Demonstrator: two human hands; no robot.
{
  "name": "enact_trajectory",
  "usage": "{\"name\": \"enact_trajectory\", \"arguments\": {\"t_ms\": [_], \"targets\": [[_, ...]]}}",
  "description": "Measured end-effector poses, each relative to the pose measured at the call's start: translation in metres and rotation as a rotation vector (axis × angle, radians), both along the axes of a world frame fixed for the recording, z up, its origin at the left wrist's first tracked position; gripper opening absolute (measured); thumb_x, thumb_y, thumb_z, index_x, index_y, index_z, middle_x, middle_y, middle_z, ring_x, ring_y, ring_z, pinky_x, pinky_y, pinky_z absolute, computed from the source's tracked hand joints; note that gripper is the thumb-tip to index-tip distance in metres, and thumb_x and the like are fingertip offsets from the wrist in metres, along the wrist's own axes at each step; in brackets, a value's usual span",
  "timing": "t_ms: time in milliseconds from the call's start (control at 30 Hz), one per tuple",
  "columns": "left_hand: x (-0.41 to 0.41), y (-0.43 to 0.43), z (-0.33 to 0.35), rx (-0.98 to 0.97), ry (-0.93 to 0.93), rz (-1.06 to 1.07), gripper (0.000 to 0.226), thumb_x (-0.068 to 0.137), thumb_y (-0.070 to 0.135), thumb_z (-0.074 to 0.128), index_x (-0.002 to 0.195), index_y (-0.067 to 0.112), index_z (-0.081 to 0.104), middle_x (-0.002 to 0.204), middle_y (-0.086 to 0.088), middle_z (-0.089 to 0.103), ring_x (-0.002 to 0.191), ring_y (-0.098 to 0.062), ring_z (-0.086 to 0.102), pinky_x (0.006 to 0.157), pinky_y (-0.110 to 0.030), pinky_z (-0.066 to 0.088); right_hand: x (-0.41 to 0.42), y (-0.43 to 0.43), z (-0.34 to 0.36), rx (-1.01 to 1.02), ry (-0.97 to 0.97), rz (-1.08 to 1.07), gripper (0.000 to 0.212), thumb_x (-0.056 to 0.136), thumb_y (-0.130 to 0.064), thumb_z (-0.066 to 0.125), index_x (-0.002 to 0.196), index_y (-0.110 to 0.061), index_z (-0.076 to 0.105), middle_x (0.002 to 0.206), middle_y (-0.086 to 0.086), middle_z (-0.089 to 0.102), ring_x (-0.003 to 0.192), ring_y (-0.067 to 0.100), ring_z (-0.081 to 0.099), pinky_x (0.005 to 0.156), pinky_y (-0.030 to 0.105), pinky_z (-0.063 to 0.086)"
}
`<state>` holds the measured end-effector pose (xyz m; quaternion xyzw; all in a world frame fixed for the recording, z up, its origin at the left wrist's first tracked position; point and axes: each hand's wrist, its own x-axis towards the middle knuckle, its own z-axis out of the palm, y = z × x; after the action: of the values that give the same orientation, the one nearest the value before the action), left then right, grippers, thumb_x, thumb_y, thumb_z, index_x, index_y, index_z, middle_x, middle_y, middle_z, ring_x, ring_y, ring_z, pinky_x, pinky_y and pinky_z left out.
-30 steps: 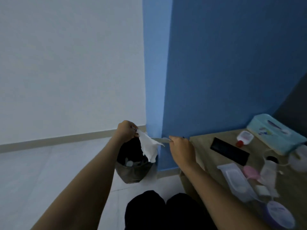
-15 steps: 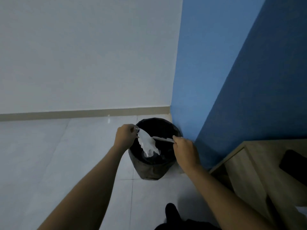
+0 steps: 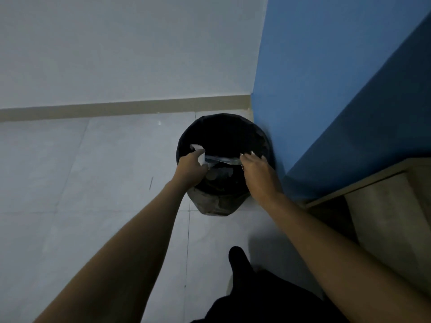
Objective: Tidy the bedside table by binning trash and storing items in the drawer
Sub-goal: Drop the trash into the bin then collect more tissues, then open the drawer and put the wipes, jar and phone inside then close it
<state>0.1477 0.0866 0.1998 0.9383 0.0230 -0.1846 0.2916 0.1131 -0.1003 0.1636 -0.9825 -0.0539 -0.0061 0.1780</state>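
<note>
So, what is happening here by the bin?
A person is leaning over a black bin that stands on the floor in the corner by the blue wall. The left hand holds a white tissue, and both hands hold a thin clear wrapper stretched between them, the right hand gripping its other end. Both pieces are above the open bin, not yet dropped. Some trash already lies inside. The edge of the bedside table shows at right.

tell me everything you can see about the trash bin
The trash bin is round and dark, lined with a black bag. It stands upright on the pale tiled floor in the corner, against the blue wall. Pale rubbish lies inside. Both hands hover over its open mouth, holding trash; whether they touch its rim is unclear.
</note>
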Motion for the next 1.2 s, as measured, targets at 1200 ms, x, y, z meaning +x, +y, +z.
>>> {"name": "enact_trajectory", "arguments": {"t_ms": [1200], "targets": [[-0.258,-0.192,0.188,-0.243,-0.235,-0.371,0.042,0.090,0.016,0.057,0.131,0.006,0.053,0.131,-0.015,0.059,0.115,-0.031,0.059,0.097,-0.036,0.046,-0.362,-0.162,0.201,0.114,-0.127,-0.575,0.042,0.095,-0.021,0.052,0.135,-0.007,0.050,0.138,0.014,0.054,0.131,0.027,0.047,0.110,0.037,0.036]]}}
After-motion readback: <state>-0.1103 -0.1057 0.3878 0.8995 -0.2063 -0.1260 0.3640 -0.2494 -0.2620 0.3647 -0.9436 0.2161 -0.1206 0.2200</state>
